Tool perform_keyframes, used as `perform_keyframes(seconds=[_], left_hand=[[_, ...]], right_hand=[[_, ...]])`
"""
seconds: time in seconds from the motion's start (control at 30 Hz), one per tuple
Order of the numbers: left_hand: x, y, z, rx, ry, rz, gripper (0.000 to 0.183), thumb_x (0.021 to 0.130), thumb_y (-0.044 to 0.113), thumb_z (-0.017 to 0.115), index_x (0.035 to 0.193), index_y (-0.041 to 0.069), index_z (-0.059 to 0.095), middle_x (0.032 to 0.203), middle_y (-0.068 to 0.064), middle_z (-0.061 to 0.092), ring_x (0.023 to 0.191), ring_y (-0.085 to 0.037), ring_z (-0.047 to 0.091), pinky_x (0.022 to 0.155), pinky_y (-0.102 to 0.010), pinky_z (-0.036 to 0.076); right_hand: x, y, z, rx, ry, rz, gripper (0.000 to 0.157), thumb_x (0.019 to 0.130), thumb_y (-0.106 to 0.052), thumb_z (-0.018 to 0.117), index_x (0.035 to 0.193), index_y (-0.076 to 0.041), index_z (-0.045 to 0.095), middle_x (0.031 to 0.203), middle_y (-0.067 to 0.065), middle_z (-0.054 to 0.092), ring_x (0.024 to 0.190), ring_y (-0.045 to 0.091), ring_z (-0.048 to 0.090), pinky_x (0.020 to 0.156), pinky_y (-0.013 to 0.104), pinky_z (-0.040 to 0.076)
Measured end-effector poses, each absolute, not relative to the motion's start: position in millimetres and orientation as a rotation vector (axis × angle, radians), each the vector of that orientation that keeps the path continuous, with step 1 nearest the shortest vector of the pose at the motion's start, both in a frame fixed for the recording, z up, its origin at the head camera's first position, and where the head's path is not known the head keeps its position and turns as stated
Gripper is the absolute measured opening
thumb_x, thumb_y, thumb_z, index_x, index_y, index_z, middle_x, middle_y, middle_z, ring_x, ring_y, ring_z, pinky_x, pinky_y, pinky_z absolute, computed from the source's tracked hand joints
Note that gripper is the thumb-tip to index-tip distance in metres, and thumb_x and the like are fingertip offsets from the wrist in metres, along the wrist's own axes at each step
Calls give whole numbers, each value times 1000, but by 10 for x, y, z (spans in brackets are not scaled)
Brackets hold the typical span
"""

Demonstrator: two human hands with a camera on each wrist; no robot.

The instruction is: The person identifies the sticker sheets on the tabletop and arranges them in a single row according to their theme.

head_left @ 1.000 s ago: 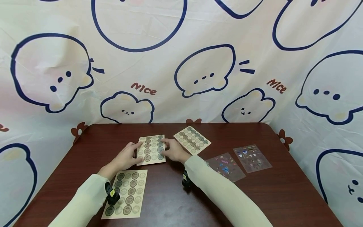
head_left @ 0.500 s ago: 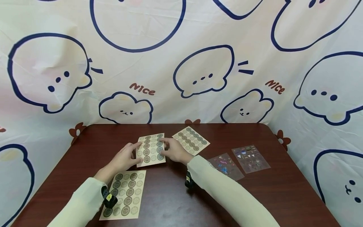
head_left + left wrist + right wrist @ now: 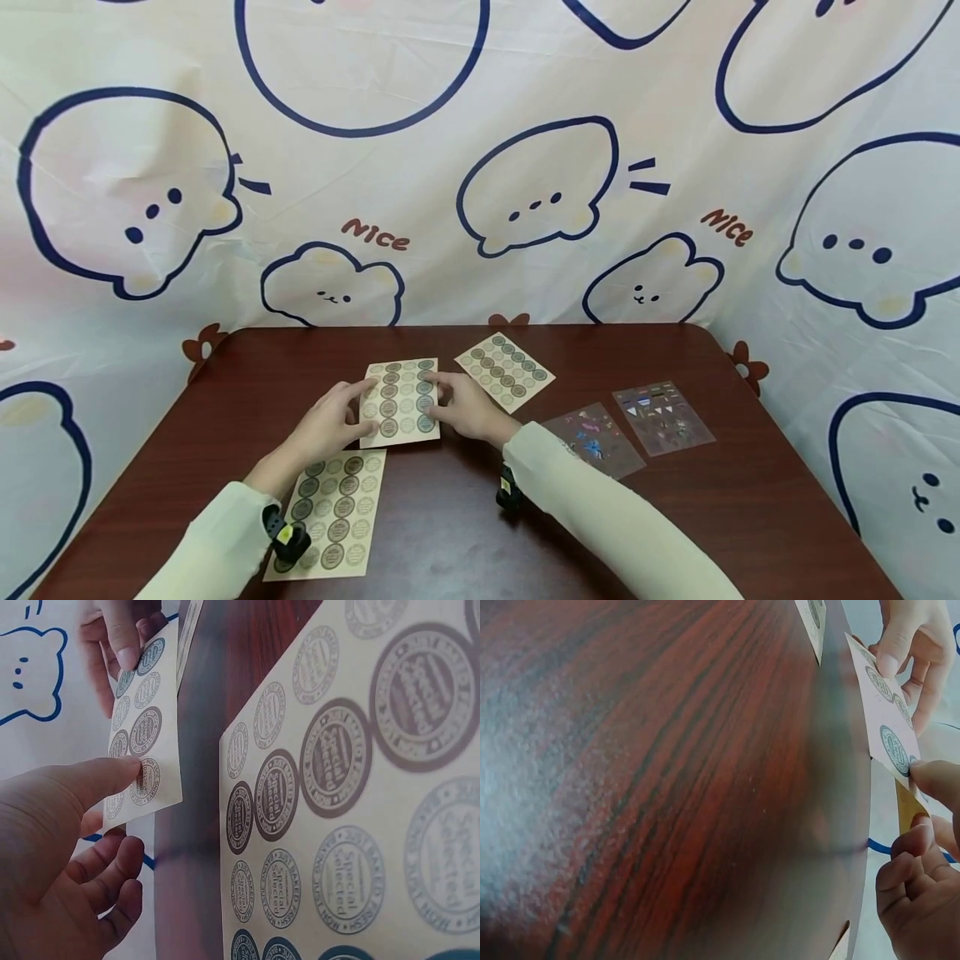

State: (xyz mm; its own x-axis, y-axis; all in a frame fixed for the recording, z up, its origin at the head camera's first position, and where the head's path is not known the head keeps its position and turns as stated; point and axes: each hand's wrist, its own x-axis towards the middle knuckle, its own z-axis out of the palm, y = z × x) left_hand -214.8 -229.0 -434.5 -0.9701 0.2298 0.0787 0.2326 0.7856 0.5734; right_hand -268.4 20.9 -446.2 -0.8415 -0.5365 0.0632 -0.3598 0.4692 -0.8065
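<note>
A cream sheet of round stickers (image 3: 406, 404) is held off the table between my two hands, its printed face up. My left hand (image 3: 321, 423) pinches the left edge, with the thumb (image 3: 112, 780) on top and fingers curled beneath. At the right edge, my right hand (image 3: 471, 407) also grips the sheet, thumb over the print; its curled fingers (image 3: 911, 847) show in the right wrist view. Beneath my left wrist lies a second round-sticker sheet (image 3: 352, 507), flat and partly covered by the wrist camera. It fills much of the left wrist view.
A third round-sticker sheet (image 3: 506, 371) lies angled at the table's back. Two clear sheets with small colourful stickers, one (image 3: 596, 442) partly behind my right sleeve and another (image 3: 663, 419) farther right, rest on the dark wooden table (image 3: 465, 533). A patterned cloth (image 3: 427, 183) hangs behind.
The held sheet has shifted slightly toward me, and its near edge sits a little lower in the head view. My right hand has moved slightly right with it. Both hands keep their hold.
</note>
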Motion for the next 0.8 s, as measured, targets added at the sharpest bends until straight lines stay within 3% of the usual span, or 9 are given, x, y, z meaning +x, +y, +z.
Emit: perform_keyframes(seconds=[0.8], left_hand=[[-2012, -2226, -4252, -384, -2905, -961, 65, 89, 12, 75, 147, 4, 49, 114, -15, 57, 73, -13, 50, 57, -25, 42]], right_hand=[[-2558, 288, -4342, -826, 2526, -1348, 56, 92, -10, 72, 145, -7, 54, 90, 1, 57, 55, 6, 46, 52, 20, 41]])
